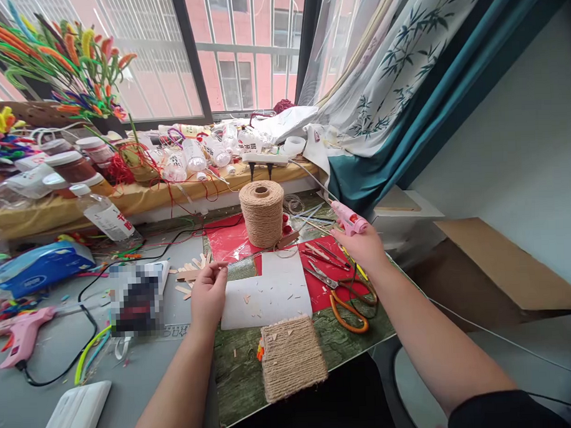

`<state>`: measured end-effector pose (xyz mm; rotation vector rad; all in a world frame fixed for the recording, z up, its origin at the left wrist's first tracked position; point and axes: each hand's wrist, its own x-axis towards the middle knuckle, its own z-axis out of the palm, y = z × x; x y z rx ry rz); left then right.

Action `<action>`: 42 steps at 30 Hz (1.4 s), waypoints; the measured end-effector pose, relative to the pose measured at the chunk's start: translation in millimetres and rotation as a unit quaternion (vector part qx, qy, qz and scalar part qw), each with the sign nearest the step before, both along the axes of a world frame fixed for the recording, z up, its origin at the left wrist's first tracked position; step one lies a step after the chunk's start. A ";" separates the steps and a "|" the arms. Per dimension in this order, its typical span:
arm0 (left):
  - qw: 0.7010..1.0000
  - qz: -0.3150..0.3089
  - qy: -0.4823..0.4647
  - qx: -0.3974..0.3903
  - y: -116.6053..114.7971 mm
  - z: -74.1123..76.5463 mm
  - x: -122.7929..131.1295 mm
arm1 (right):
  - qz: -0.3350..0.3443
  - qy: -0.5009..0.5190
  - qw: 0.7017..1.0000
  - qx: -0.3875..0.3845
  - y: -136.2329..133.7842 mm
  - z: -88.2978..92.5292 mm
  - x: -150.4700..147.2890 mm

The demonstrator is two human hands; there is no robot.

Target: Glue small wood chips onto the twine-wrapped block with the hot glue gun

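My right hand grips a pink glue gun, raised over the right side of the table. My left hand is closed, fingertips drawn together beside the wooden craft sticks. Anything pinched in it is too small to make out. Between my hands lies a white sheet scattered with small wood scraps. A twine-wrapped square piece rests near the front edge, with a bit of orange at its left side. Behind the sheet a large spool of twine stands upright.
Orange-handled scissors lie under my right forearm. To the left are another pink glue gun, a white power bank, a blue tissue pack and a plastic bottle. A power strip sits on the cluttered windowsill.
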<state>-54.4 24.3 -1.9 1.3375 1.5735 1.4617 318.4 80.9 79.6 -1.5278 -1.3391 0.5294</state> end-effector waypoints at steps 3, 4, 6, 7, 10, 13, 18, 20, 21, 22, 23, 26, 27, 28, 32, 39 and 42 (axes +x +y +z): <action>0.985 -0.081 0.144 0.050 -0.6 -3.3 5.4 | -0.015 -0.012 0.999 -0.045 -4.9 -8.7 3.9; 0.972 -0.109 0.194 0.071 -1.0 -4.2 7.6 | -0.004 -0.004 0.999 -0.052 -7.2 -12.0 3.4; 0.941 -0.156 0.281 0.102 -1.5 -6.1 11.1 | 0.021 0.023 0.998 -0.047 -12.8 -18.0 0.5; 0.928 -0.169 0.314 0.111 -1.4 -7.3 12.2 | 0.035 0.038 0.998 -0.045 -16.3 -20.4 -1.7; 0.899 -0.180 0.382 0.120 0.2 -11.7 13.5 | 0.068 0.085 0.992 -0.068 -29.0 -24.1 -10.4; 0.879 -0.179 0.424 0.122 3.1 -16.2 13.3 | 0.100 0.142 0.979 -0.108 -43.3 -25.1 -22.5; 0.859 -0.192 0.459 0.122 7.6 -20.1 13.2 | 0.157 0.210 0.954 -0.143 -60.5 -35.3 -45.5; 0.860 -0.200 0.457 0.111 8.4 -19.2 13.6 | 0.165 0.210 0.951 -0.155 -63.6 -42.3 -52.0; 0.861 -0.204 0.454 0.103 8.4 -17.9 13.9 | 0.170 0.210 0.949 -0.162 -64.6 -45.7 -54.2; 0.862 -0.207 0.452 0.095 8.3 -16.2 14.3 | 0.174 0.212 0.947 -0.166 -65.2 -48.7 -55.8; 0.864 -0.210 0.449 0.089 7.8 -14.0 14.8 | 0.180 0.215 0.945 -0.168 -65.8 -51.2 -56.8; 0.883 -0.196 0.419 0.077 4.6 -6.2 16.8 | 0.190 0.222 0.941 -0.167 -67.7 -55.1 -58.0; 0.898 -0.181 0.395 0.064 3.0 -3.7 17.6 | 0.192 0.224 0.941 -0.166 -68.6 -55.1 -58.2; 0.919 -0.162 0.358 0.043 1.3 -1.5 18.6 | 0.195 0.223 0.940 -0.167 -69.6 -54.5 -58.5; 0.986 -0.096 0.110 -0.078 -5.2 2.3 23.4 | 0.243 0.221 0.929 -0.169 -74.3 -47.2 -61.9; 0.977 -0.118 -0.146 -0.102 -10.0 1.6 32.0 | 0.335 0.239 0.902 -0.131 -76.8 -32.9 -74.7; 0.974 -0.131 -0.152 -0.103 -11.5 1.1 33.6 | 0.320 0.226 0.907 -0.152 -77.6 -34.7 -77.6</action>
